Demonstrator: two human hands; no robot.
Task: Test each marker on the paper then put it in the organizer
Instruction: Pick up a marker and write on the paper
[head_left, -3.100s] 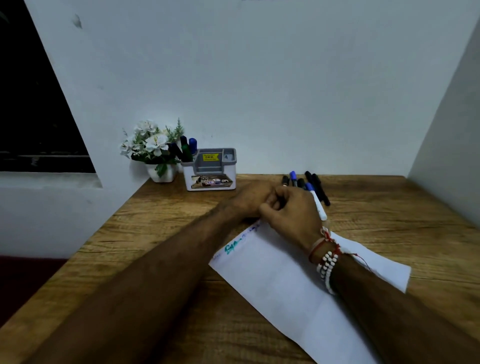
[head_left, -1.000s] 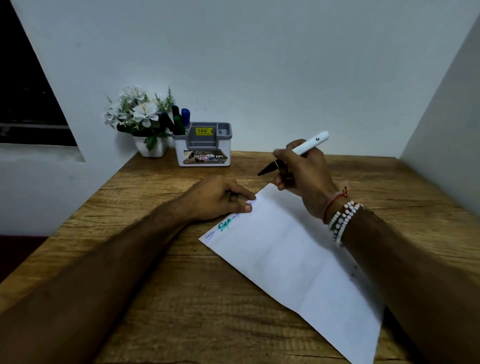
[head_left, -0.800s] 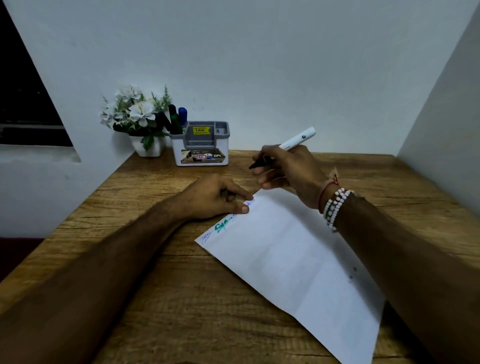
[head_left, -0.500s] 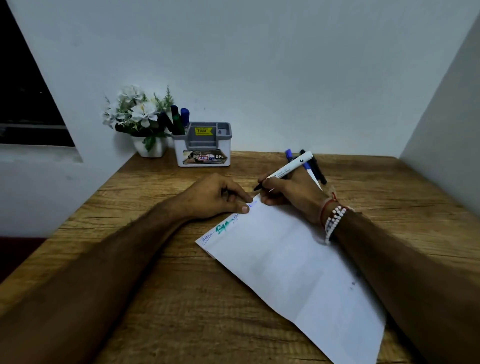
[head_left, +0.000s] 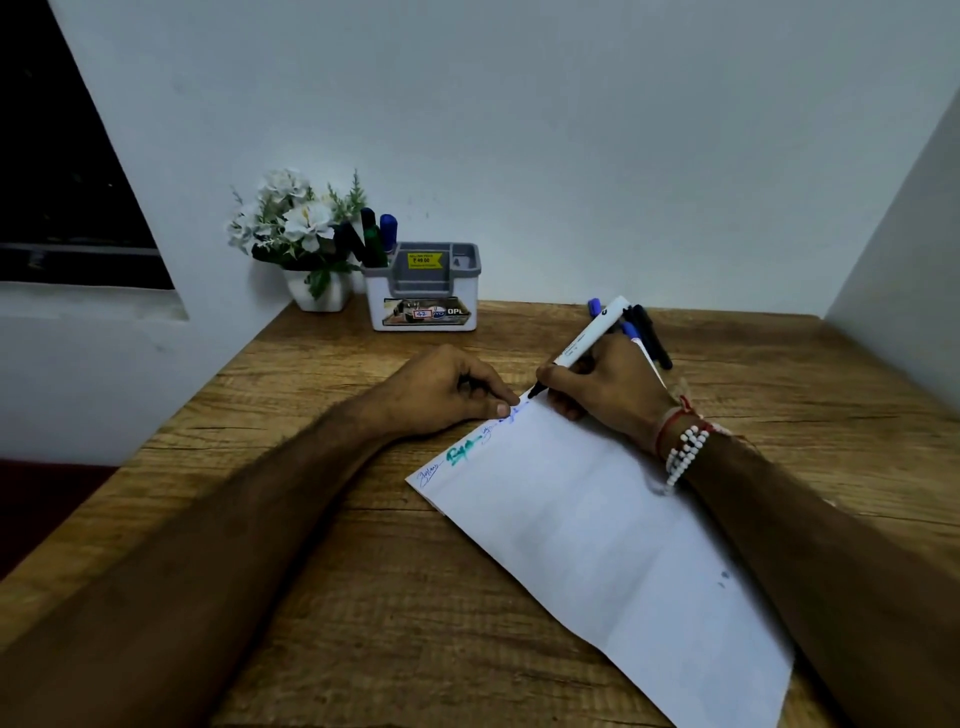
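Right hand: the right hand (head_left: 608, 384) has its fingers wrapped round a white marker (head_left: 589, 335), pen-style, barrel slanting up and away.
Marker tip: black nib down, right at the far corner of the paper (head_left: 597, 530), touching or a hair off; I cannot tell which.
Left hand: the left hand (head_left: 447, 389) sits on the table (head_left: 363, 571) with fingers curled under and the thumb tip pressing the paper's left edge, just beside the nib. Whether it holds anything inside the curl, I cannot tell.
Paper: lying at an angle across the table, with blue and teal scribbles (head_left: 462, 454) running along its left edge.
Organizer: the white-and-grey organizer (head_left: 421, 291) stands at the back by the wall, with three markers (head_left: 371, 244) upright in its left compartment.
Loose markers: a small bunch of markers (head_left: 649, 332) lies on the table just beyond the right hand, partly hidden by it.
Wrist: bead bracelets (head_left: 685, 447) on the right wrist, resting on the paper.
Corner: a pot of white flowers (head_left: 306, 234) just left of the organizer.
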